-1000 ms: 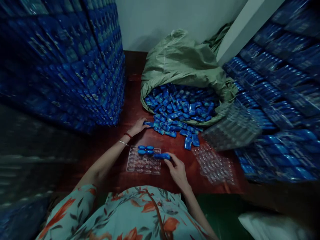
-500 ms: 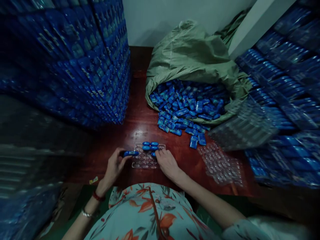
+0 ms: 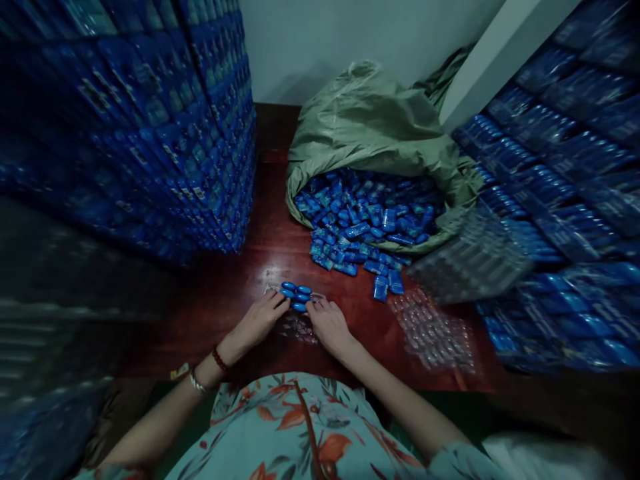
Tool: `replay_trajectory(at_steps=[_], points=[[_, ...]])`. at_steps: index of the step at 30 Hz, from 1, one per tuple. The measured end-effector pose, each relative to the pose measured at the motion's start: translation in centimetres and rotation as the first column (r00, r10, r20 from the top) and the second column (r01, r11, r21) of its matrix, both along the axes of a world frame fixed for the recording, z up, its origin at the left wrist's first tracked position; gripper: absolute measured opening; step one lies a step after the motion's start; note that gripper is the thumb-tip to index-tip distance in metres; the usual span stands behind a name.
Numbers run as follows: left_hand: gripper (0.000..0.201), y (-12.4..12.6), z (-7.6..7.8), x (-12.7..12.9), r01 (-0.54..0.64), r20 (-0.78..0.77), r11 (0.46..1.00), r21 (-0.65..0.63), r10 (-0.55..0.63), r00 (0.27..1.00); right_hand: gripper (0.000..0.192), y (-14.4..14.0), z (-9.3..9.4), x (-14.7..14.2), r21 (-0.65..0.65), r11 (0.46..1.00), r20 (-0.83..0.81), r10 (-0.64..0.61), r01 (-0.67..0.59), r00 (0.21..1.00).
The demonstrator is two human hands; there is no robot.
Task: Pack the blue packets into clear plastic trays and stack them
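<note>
Nearest the camera is the person's floral-print top (image 3: 300,433), and just past it both hands lie on a clear blister tray (image 3: 295,325) at the near edge of the dark red table (image 3: 240,293). The left hand (image 3: 257,320), with a red cord and a thin bracelet at the wrist, has its fingers curled and its fingertips at the left end of the blue capsule-shaped pieces (image 3: 296,295). The right hand (image 3: 327,325) is curled too, fingertips touching the nearest piece from the right. Whether either hand actually pinches a piece or only presses on it cannot be told.

The blue pieces sit in the tray's far rows — a few ovals, each with its long axis running left to right, stacked row behind row. No writing can be read on them.

To the right lies a second clear blister tray (image 3: 433,330), well apart from the hands. Farther back, loose blue packets (image 3: 360,257) spill from the mouth of a green sack (image 3: 373,127); pale print shows on them but is too small to read. Stacks of filled blue trays (image 3: 150,127) rise on the left, and more stacks (image 3: 560,200) on the right — labels blurred.
</note>
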State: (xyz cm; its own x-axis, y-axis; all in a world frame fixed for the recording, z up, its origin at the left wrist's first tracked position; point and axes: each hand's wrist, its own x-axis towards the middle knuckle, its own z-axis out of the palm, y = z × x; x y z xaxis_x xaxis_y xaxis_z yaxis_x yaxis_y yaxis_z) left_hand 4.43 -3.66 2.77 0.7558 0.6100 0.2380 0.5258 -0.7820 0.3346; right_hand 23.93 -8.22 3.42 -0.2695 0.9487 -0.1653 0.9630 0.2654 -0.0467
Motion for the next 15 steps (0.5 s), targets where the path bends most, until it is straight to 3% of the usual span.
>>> replay_trajectory(at_steps=[6, 11, 15], points=[[0.025, 1.8, 0.7, 0.2, 0.085, -0.083, 0.996, -0.030, -0.087, 0.993, 0.027, 0.5, -0.9, -0.3, -0.017, 0.996, -0.024, -0.090, 0.090, 0.996], [0.022, 3.3, 0.0, -0.2, -0.048, 0.051, 0.997, -0.061, 0.051, 0.997, 0.027, 1.8, -0.7, 0.6, -0.015, 0.991, -0.070, -0.136, 0.135, 0.988], [0.025, 3.2, 0.0, 0.4, -0.015, 0.019, 0.998, -0.056, 0.016, 1.000, 0.027, 2.4, -0.2, 2.7, -0.017, 0.995, -0.176, -0.101, 0.100, 0.979]])
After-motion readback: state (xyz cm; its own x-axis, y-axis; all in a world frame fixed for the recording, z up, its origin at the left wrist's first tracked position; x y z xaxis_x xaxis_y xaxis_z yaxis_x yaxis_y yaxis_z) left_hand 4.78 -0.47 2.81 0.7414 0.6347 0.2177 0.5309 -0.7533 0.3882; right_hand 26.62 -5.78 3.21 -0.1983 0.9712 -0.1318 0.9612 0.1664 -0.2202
